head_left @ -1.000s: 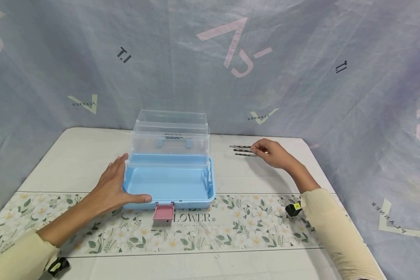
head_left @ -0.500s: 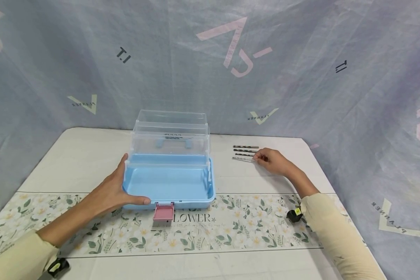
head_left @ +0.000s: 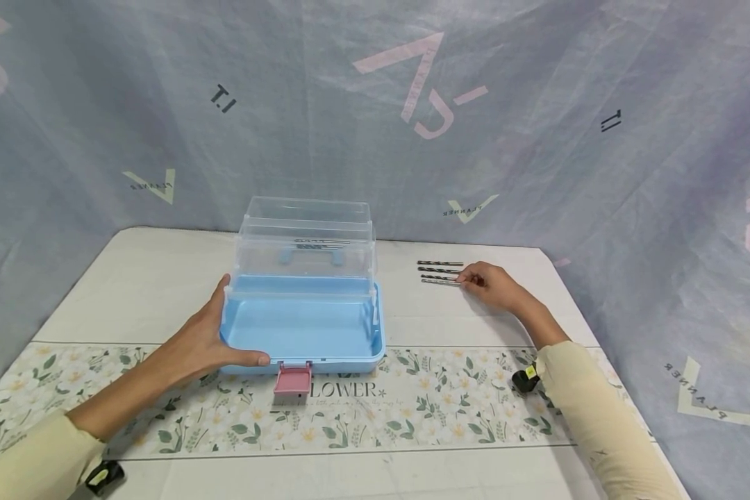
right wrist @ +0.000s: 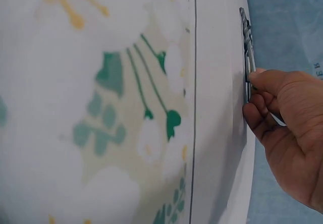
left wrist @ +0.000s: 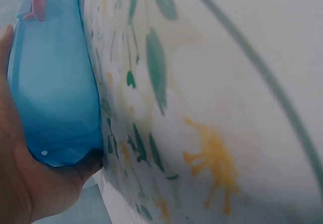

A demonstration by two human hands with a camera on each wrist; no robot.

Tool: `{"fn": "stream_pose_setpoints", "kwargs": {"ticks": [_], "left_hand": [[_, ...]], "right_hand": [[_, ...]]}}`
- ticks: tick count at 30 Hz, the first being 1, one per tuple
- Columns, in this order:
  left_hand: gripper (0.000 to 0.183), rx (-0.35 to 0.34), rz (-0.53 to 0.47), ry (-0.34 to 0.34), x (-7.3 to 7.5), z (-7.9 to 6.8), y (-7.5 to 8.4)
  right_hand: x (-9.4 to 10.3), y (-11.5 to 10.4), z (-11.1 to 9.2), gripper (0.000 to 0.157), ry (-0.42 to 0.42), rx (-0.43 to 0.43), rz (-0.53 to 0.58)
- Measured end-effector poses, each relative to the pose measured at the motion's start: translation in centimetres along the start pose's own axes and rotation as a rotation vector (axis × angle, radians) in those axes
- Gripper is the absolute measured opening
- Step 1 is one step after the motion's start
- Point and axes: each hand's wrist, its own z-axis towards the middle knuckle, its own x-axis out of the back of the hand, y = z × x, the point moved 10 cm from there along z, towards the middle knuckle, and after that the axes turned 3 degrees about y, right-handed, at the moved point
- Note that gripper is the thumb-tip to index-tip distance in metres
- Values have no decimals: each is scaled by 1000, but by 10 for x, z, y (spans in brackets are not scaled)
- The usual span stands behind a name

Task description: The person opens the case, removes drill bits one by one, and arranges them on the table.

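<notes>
A light blue storage box (head_left: 306, 326) stands at the middle left of the table, its clear lid (head_left: 306, 226) raised at the back. My left hand (head_left: 203, 340) rests at its left end, fingers straight along the side and thumb extended along the front rim. In the left wrist view the box's blue front (left wrist: 55, 77) lies beside the palm. At the right, my right hand (head_left: 490, 285) pinches the end of a thin silver drill bit (head_left: 439, 281) close over the table. Several darker drill bits (head_left: 439, 269) lie roughly parallel just behind it. The curled fingers hide its right end.
A pink latch (head_left: 293, 380) hangs open at the box's front. Behind the clear lid, several more drill bits (head_left: 319, 246) show on the table. A floral strip (head_left: 462, 396) runs across the white table, and a grey printed curtain (head_left: 287, 104) stands behind it.
My right hand has moved toward me from the rear bits, leaving one at the back of the row, and brought the silver bit to the row's near side. My left hand stays at the box.
</notes>
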Motion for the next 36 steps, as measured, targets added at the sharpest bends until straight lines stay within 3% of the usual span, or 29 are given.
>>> {"fn": "stream_pose_setpoints", "kwargs": {"ticks": [10, 23, 36], "left_hand": [[169, -3, -14, 1, 0, 0, -1], [170, -7, -21, 0, 0, 1, -1], [170, 4, -4, -12, 0, 0, -2]], "right_hand": [[-1, 0, 2, 14, 10, 20, 26], [2, 3, 4, 14, 7, -17, 23], [17, -11, 13, 15, 57, 1, 42]]}}
